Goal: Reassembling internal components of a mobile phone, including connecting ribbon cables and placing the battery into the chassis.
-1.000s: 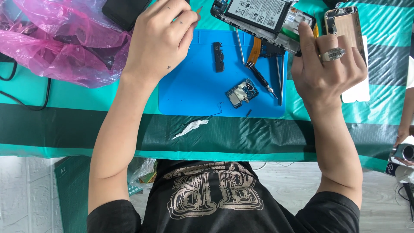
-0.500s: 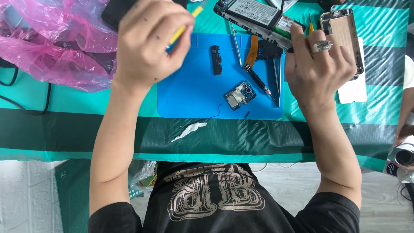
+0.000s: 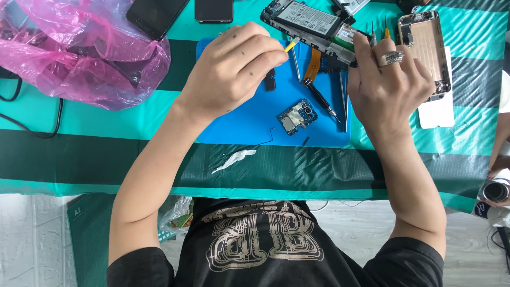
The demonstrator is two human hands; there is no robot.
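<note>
We look down from above on our own two hands at a worktop (image 3: pixel 79 159) covered in a teal and dark green striped cloth. Our left hand (image 3: pixel 231 69) hovers over the far left part of a blue mat (image 3: pixel 249 125) in the middle of the worktop, its fingers curled shut around a thin yellow tool (image 3: pixel 290 45) whose tip points toward the opened phone (image 3: pixel 313 26). That phone lies at the far edge, just past the mat, with its battery showing. Our right hand (image 3: pixel 390 79), wearing a ring, grips the phone's right end with the fingers closed on it. On the mat near its front edge lies a small circuit board (image 3: pixel 297 117), beside a dark screwdriver (image 3: pixel 319 99). A pink plastic bag (image 3: pixel 79 53) fills the far left corner, and a gold phone back cover (image 3: pixel 425 50) lies toward the far right.
</note>
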